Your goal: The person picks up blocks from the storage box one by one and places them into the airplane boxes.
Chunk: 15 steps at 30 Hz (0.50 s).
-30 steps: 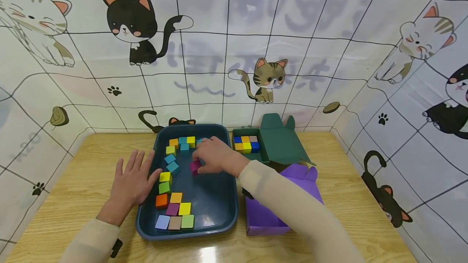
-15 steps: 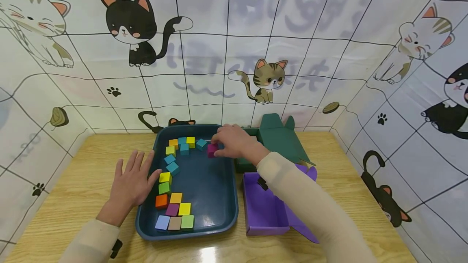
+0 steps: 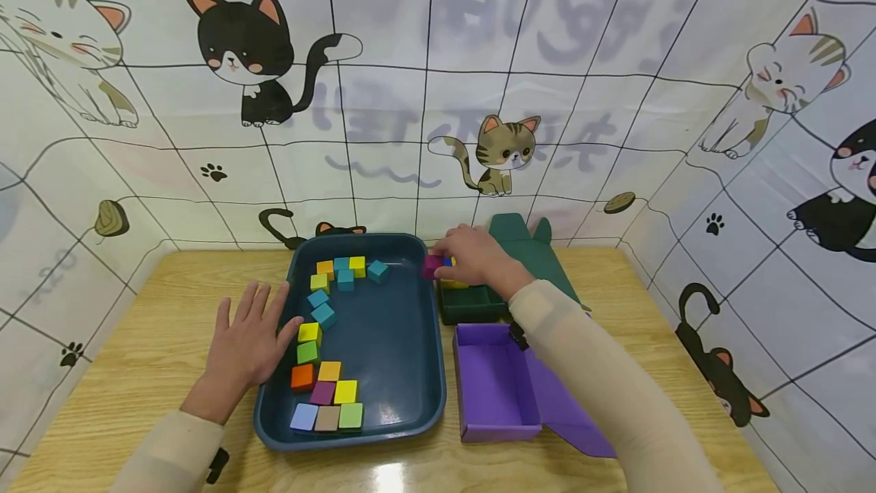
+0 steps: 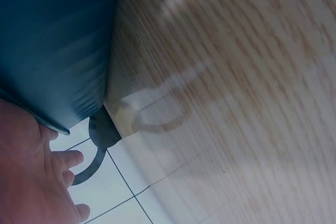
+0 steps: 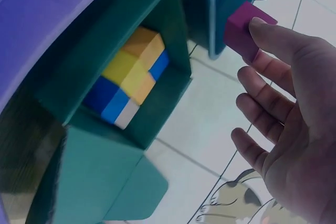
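Observation:
My right hand (image 3: pixel 475 256) pinches a magenta cube (image 3: pixel 431 265) between thumb and fingertips, over the gap between the tray's right rim and the green box (image 3: pixel 472 304). In the right wrist view the cube (image 5: pixel 247 29) sits at the thumb tip, and the green box (image 5: pixel 181 51) holds several blue, yellow, orange and beige cubes (image 5: pixel 126 74). My left hand (image 3: pixel 246 337) lies with straight, spread fingers at the left rim of the dark blue tray (image 3: pixel 397 371). In the left wrist view, part of that hand (image 4: pixel 26 166) shows beside the tray's outer wall (image 4: pixel 58 40).
Several coloured cubes (image 3: pixel 325 392) line the tray's left side and back. An open purple box (image 3: pixel 496 379) stands in front of the green one, its lid folded to the right. The green box's lid (image 3: pixel 523 249) leans back right. A cat-print sheet (image 3: pixel 383 112) hangs behind the table.
My right hand has carried the magenta cube from the tray's middle, backward and right past its rim toward the green box. The left hand has stayed in place.

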Available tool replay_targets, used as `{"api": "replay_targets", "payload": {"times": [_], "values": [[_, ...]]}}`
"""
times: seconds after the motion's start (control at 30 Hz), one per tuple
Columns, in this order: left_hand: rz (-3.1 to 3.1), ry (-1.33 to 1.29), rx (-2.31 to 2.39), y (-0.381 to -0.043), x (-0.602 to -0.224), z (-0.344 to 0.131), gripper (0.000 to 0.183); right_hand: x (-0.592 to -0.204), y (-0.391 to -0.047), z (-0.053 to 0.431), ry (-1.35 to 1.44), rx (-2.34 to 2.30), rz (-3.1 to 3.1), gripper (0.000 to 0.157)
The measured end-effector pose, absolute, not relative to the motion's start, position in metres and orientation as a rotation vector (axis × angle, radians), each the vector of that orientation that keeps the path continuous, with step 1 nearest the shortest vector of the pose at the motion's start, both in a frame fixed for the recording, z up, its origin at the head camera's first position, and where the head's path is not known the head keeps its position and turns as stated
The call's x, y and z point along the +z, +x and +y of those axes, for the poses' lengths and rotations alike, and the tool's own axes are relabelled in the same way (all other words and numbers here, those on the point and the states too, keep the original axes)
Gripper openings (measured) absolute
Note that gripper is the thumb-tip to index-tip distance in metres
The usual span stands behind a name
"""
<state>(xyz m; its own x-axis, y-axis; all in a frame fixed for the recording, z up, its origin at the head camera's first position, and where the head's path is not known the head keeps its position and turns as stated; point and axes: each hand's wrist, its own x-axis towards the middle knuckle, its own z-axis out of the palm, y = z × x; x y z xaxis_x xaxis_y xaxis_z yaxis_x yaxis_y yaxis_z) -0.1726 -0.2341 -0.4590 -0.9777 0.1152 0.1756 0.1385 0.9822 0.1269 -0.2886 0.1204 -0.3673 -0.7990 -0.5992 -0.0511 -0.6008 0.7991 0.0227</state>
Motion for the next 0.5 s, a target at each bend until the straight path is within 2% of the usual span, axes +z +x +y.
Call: {"api": "replay_targets", "payload": {"times": [0.5], "values": [[-2.961,-0.190,-0.221,-0.174,-0.458,-0.234,0.069,-0.385,-0.294,0.140,-0.839,0.106,2.895,0.034]]}}
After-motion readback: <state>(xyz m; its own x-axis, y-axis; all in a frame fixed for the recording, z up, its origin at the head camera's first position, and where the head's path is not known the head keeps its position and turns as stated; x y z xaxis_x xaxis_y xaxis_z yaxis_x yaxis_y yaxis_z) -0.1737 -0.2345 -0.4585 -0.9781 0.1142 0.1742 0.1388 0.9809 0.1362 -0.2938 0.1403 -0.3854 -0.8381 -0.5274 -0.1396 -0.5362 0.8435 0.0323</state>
